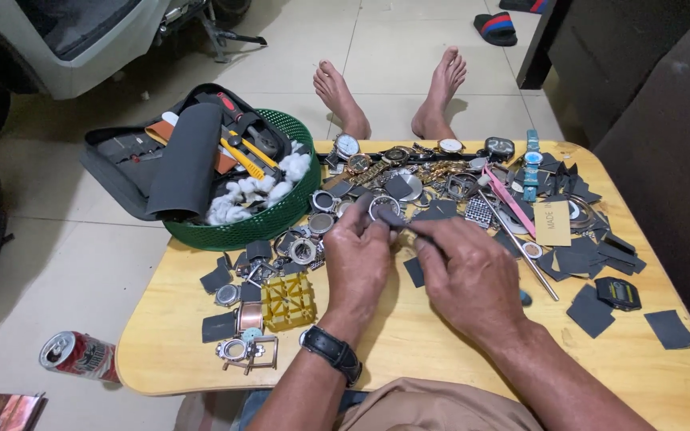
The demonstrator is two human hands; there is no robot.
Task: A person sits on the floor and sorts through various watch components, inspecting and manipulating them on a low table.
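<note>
Two hands over counter (409, 351) centre. Left hand (357, 259) fingers pinched on round metal watch case (383, 207), held just above counter. Right hand (469, 275) fingers closed narrow on thin dark tool (409, 226), tip at case. Black wristwatch (331, 349) on left wrist. Scattered around: watches, cases, dark square pads. Yellow case holder (287, 301) left of hands. Green basket (281, 211) with cotton, tool pouch at far left. Long metal rod (521, 249), pink strap (509, 199) to right. Drink can (80, 356) on floor.

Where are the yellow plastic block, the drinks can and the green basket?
Yellow plastic block (288, 301), head view, top centre.
Drinks can (80, 356), head view, its side.
Green basket (281, 214), head view, front wall.
</note>
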